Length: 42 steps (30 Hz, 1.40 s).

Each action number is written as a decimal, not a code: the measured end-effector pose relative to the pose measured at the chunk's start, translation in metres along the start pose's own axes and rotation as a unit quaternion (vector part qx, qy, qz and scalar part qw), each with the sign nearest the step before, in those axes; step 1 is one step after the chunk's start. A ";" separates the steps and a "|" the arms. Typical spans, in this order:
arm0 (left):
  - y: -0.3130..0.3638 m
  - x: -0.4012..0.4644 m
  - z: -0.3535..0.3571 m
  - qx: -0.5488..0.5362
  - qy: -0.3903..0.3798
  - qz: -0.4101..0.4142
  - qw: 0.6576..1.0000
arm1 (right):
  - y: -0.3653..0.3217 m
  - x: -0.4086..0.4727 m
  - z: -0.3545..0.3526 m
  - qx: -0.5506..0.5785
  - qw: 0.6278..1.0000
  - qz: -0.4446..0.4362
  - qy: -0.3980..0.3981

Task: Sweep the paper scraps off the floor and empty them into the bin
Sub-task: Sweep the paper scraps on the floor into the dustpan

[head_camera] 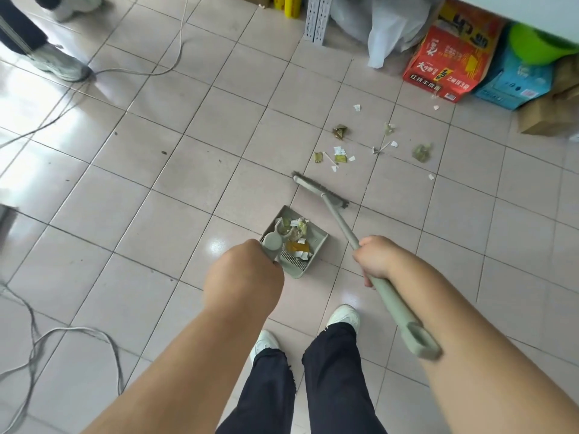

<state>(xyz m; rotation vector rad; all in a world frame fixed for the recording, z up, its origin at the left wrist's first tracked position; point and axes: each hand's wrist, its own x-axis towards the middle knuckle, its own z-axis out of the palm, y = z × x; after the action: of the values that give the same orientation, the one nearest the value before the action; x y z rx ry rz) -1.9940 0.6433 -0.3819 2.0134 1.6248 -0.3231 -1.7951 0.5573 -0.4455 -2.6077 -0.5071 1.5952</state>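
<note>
Left hand: centre of the frame, fingers curled tight round the handle of the dustpan, back of the hand toward the camera.
Dustpan: pale green, on the floor just above the left hand, mouth toward the upper right; it holds a heap of white, green and orange scraps.
Right hand: right of centre, fist wrapped round the broom partway down its handle.
Broom: pale green; handle runs from the lower right up to the head, which lies just above the dustpan's mouth, bristles at the floor.
Scraps: loose white and green bits scattered on the tiles above and to the right of the broom head, apart from it; a few lie farther up, near the boxes.
Floor: glossy pale tiles with dark grout.
Boxes: red and blue cartons at the upper right, beside a white bag.
Cables: grey, looping along the left side.
Other person: shoes at the upper left.
Own feet: white shoes and dark trousers, bottom centre.
</note>
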 end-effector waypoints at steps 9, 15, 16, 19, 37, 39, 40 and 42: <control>0.003 0.004 -0.001 -0.003 0.006 0.010 1.000 | 0.001 -0.041 0.024 -0.039 0.995 0.025 -0.085; -0.001 0.004 -0.002 -0.013 0.006 0.017 1.000 | 0.016 -0.053 0.000 0.106 0.993 0.049 -0.030; -0.001 0.004 -0.003 -0.014 0.004 0.019 1.000 | 0.014 -0.049 0.005 0.111 0.993 0.046 -0.020; -0.001 0.005 -0.004 -0.012 0.002 0.020 1.000 | 0.003 -0.026 0.027 0.076 0.997 0.020 -0.009; 0.007 0.031 -0.024 -0.014 0.018 0.010 1.000 | 0.012 -0.062 -0.003 0.064 0.994 0.024 -0.090; 0.021 0.041 -0.026 -0.011 0.020 0.012 1.000 | 0.007 -0.050 -0.023 0.099 0.992 0.026 -0.075; 0.030 0.047 -0.029 -0.011 0.022 0.011 1.000 | 0.003 -0.042 -0.034 0.116 0.991 0.027 -0.068; 0.048 0.061 -0.033 -0.010 0.026 0.010 1.000 | -0.008 -0.026 -0.057 0.133 0.989 0.024 -0.060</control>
<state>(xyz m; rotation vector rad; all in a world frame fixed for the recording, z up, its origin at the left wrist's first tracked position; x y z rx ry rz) -1.9375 0.7050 -0.3721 2.0366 1.6314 -0.2487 -1.7583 0.5651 -0.3948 -2.3569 -0.2197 1.7080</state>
